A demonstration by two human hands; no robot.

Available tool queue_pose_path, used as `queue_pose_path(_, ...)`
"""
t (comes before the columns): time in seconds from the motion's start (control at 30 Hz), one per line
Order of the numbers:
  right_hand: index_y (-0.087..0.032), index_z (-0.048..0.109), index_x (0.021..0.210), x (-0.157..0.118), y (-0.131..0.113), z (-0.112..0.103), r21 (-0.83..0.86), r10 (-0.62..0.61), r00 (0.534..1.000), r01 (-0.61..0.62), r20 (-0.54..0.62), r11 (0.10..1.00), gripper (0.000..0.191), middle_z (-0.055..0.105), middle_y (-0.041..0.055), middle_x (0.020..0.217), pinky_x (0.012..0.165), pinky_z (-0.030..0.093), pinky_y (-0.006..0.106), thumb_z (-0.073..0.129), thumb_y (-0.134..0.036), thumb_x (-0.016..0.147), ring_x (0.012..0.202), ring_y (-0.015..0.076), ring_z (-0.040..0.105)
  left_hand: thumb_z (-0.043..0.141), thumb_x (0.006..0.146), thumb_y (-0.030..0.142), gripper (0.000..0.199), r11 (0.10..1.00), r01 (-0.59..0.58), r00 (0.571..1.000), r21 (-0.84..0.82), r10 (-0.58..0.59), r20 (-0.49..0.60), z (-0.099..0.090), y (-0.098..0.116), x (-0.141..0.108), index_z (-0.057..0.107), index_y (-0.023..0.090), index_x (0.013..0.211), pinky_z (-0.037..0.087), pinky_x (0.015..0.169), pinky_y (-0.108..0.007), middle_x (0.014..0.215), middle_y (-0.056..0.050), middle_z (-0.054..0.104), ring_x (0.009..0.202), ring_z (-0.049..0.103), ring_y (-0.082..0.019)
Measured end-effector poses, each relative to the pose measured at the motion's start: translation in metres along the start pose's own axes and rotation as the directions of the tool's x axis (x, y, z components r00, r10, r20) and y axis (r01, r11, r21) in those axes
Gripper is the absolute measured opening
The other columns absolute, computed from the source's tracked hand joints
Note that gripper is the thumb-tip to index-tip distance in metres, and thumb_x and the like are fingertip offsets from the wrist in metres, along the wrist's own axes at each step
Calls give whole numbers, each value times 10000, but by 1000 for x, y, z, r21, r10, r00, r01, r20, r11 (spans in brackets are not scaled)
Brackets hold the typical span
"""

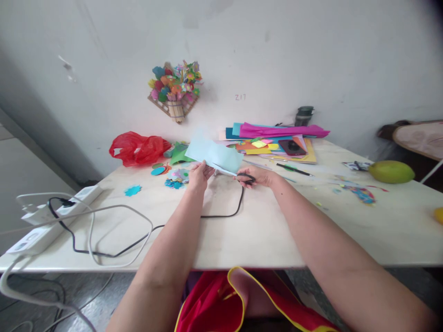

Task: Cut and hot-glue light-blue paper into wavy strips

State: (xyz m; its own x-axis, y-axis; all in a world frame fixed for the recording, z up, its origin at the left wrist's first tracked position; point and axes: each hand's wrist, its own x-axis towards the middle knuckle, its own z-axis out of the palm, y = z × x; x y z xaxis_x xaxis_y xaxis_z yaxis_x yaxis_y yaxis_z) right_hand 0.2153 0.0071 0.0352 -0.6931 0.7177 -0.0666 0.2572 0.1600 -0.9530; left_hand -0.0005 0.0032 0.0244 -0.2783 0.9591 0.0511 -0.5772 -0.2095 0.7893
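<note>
1. Your L hand (pixel 201 174) gripped the lower edge of the pale-blue paper sheet (pixel 218 156), thumb on the near side.
2. Your R hand (pixel 258 176) was closed round the black handles of the scissors (pixel 246 179); blades pointed L, at the sheet's lower edge nr its R end.
3. The sheet was held up off the counter (pixel 263 235), approx. mid, between & beyond both hands.
4. To L of your L hand: a blue scalloped cutout (pixel 133 190), a blue disc (pixel 158 171), then the red plastic bag (pixel 140 150) farther back; green paper (pixel 178 153) just behind the sheet's L end.
5. Behind your R hand, twd the wall: a stack of coloured paper w/ a magenta roll (pixel 284 131) on top & a dark phone (pixel 292 147) at its R front. Black pen (pixel 294 169) lay in front.
6. Far R: green-yellow fruit (pixel 391 172).
7. Near L: white power strip (pixel 32 240); a black cable (pixel 223 216) crossed the counter below your hands.
</note>
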Motion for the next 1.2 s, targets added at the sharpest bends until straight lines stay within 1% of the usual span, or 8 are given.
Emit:
queue_pose_path(0.3,-126,565,793,1,0,2,-19,0,1000,1,29,1000,312,571,-22,544,293,217,168,631,-419,710,368,44,459,643,703,187,155,999,2,999,38,-4,38,1,-4,1,495,160,668,524,589,-276,575,2,607,573,628,-140)
queue_pose_path(0.57,-118,567,789,0,-2,4,-32,-10,1000,10,19,999,260,550,-23,523,294,200,170,601,-371,738,355,41,431,655,692,204,166,999,-4,998,34,2,62,0,-5,2,497,160,666,525,584,-277,579,3,602,584,627,-141)
queue_pose_path(0.77,-115,574,787,3,0,5,-35,-4,1000,4,7,999,226,525,-27,489,302,189,176,580,-339,755,342,43,410,669,688,207,178,1000,-1,999,30,-1,48,1,-5,1,499,162,662,527,601,-279,583,4,601,579,623,-134)
queue_pose_path(1.0,-105,579,772,4,-1,7,19,10,1000,-9,-17,1000,167,514,-34,478,343,256,184,563,-267,738,339,44,395,672,690,214,176,1000,6,999,26,-7,45,1,-4,1,506,161,673,532,623,-288,589,6,603,586,625,-134)
queue_pose_path(1.2,-109,571,724,4,0,7,-12,-17,999,16,-51,1000,170,505,-40,473,352,263,180,576,-279,719,338,32,370,675,685,218,182,999,11,999,32,-13,39,0,-3,1,502,163,677,533,629,-285,586,11,600,593,627,-133)
